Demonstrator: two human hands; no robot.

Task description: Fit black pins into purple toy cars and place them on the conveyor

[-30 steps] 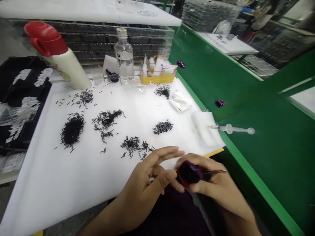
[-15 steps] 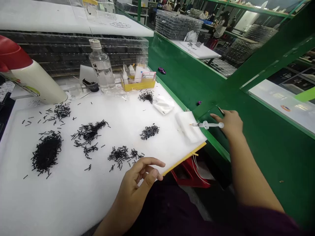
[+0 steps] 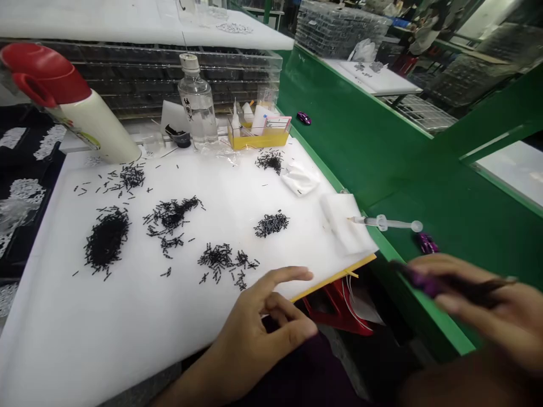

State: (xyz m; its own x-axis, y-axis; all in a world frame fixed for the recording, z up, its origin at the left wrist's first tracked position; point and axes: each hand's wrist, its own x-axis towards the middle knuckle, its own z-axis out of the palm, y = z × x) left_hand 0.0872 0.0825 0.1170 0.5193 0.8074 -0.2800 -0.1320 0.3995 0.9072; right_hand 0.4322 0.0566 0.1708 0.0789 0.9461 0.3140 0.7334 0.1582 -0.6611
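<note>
Head view: the right hand's [image 3: 504, 322] fingers [image 3: 460, 302] close on blurred tweezers [image 3: 475, 288] bearing a purple piece [image 3: 424, 282], which a slip could drop; the half-open, empty left hand [image 3: 258, 333] could scatter nearby black pins [image 3: 216, 257].

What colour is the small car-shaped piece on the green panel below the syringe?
Metallic purple, clearest in the head view: the small car-shaped piece.

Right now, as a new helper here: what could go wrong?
The right hand, blurred around a purple piece, is close to the syringe lying across the green edge, and could knock it off. The left hand sits near the loose black pins, which a brush might scatter.
</note>
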